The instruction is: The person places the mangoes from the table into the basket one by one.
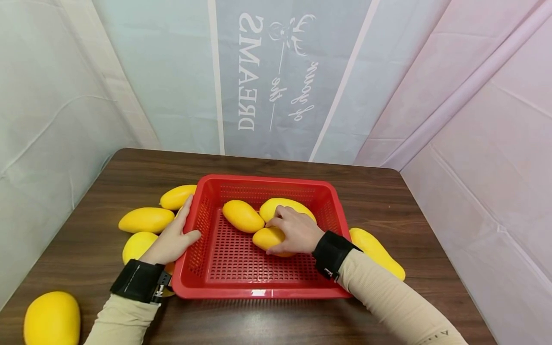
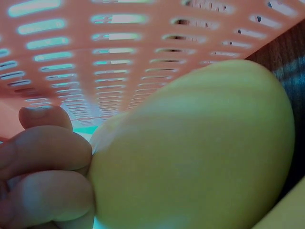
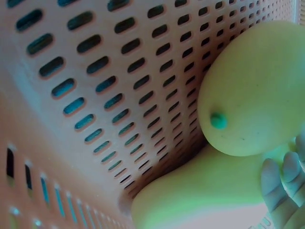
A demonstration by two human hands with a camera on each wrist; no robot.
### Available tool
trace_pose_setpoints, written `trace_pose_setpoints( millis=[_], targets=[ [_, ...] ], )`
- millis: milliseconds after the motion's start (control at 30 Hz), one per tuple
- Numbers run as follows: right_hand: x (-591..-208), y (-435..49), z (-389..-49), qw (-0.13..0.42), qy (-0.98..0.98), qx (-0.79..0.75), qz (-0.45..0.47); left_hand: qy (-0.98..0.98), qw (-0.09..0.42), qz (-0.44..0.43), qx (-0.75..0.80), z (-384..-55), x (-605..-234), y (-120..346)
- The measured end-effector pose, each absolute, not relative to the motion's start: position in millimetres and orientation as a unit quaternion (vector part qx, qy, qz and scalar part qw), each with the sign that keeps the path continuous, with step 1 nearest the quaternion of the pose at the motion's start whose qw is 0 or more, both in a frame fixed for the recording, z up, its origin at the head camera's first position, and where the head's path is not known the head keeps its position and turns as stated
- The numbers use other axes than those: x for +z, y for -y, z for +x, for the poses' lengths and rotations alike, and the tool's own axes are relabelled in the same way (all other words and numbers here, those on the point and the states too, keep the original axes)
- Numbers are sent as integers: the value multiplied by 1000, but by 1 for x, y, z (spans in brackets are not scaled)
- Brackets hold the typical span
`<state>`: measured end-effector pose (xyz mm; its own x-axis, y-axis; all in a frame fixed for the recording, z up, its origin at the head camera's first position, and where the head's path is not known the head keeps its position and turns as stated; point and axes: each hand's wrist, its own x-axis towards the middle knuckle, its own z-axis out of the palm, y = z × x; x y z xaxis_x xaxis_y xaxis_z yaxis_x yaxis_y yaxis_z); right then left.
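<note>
A red plastic basket (image 1: 241, 292) with slotted walls stands on the table. Three yellow mangoes lie inside: one on the left (image 1: 243, 216), one behind (image 1: 288, 207) and one in front (image 1: 265, 238). My right hand (image 1: 297, 231) reaches over the right wall and grips the front mango, thumb at its near side, fingers on top. In the right wrist view, fingertips (image 3: 274, 186) show beside two mangoes. My left hand (image 1: 172, 237) holds the basket's left wall, thumb over the rim, other fingers along the outside. A mango (image 2: 195, 148) fills much of the left wrist view beside those fingers.
Several mangoes lie left of the basket, including one beside the left hand (image 1: 146, 220) and another at the near left corner (image 1: 52, 318). One more mango (image 1: 377, 253) rests against the right side. Behind the dark wooden table (image 1: 366, 191) hangs a printed cloth (image 1: 284, 76).
</note>
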<state>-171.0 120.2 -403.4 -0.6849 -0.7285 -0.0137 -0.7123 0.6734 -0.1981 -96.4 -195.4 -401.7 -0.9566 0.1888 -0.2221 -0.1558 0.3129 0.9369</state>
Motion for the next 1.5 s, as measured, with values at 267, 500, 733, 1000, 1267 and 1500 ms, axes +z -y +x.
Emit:
trace_pose_setpoints(
  millis=[267,500,733,1000,1267,1500],
  targets=[
    [-395,-121,-171,86,-915,-154,-362,-798,147,8,585,-96,-401,196],
    [-388,-124,-171,100,-925,-190,-313,-799,143,13,584,-96,-400,195],
    [-383,-129,-171,97,-935,-176,-291,-797,144,18,586,-96,-401,194],
    [-370,-138,-170,99,-943,-161,-275,-802,144,15,580,-96,-402,195],
    [-351,-151,-170,83,-939,-177,-283,-796,146,18,587,-95,-401,195],
    [-334,-163,-170,75,-940,-185,-278,-800,145,15,582,-95,-401,195]
  ],
)
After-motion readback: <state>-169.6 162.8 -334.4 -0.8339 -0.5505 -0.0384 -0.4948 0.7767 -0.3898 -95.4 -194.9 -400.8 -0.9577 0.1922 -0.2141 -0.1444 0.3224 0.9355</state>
